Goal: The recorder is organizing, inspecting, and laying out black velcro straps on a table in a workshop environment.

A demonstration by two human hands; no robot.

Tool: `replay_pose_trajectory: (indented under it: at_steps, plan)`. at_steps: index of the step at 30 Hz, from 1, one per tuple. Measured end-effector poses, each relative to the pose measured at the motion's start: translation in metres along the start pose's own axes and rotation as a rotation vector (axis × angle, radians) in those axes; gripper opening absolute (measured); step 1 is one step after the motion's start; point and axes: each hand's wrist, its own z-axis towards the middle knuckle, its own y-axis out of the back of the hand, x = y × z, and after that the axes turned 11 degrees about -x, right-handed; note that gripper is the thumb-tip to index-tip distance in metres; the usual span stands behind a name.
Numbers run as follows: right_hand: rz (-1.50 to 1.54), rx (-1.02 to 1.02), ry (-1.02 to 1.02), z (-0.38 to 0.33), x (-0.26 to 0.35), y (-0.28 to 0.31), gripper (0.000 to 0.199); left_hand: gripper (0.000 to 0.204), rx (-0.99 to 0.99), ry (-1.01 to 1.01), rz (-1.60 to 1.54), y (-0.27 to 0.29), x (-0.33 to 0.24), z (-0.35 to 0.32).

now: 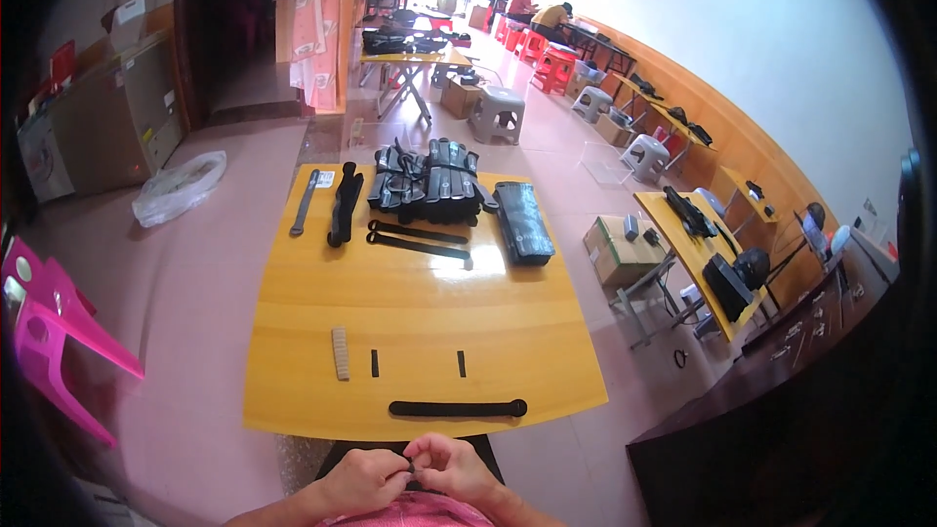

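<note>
My left hand (pixel 366 480) and my right hand (pixel 454 468) meet just in front of the table's near edge. Both have their fingers pinched together around a small black piece (pixel 411 466), mostly covered by the fingertips. Closest on the table lies a black strap (pixel 454 409) with a rounded end at its right. Beyond it are two short black strips (pixel 374 363) and a beige ridged strip (pixel 340 353). Farther back rests a pile of bundled black straps (pixel 429 181), with two loose black straps (pixel 420 238) before it.
The yellow table (pixel 420 312) also carries folded black straps (pixel 344 205), a grey strap (pixel 305 203) and a black packet (pixel 525 222). A pink chair (pixel 59 322) stands left. At right are a cardboard box (pixel 625 249) and a side table (pixel 698 254). Two people sit far back.
</note>
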Motion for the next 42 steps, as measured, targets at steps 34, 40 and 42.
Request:
replay_pose_trajectory:
  at_steps: [34,40,42]
  plan:
    - [-0.075,-0.195,-0.018,0.000,-0.002,-0.013,0.021,0.002,-0.206,-0.266,0.237,-0.017,-0.007,-0.007]
    - [0.031,-0.257,0.011,0.000,-0.020,-0.004,0.014,0.007,-0.389,0.107,0.048,-0.031,0.003,-0.005]
    - [0.008,-0.278,-0.016,-0.009,0.003,-0.015,0.009,0.005,-0.401,0.061,0.049,-0.026,-0.004,-0.004]
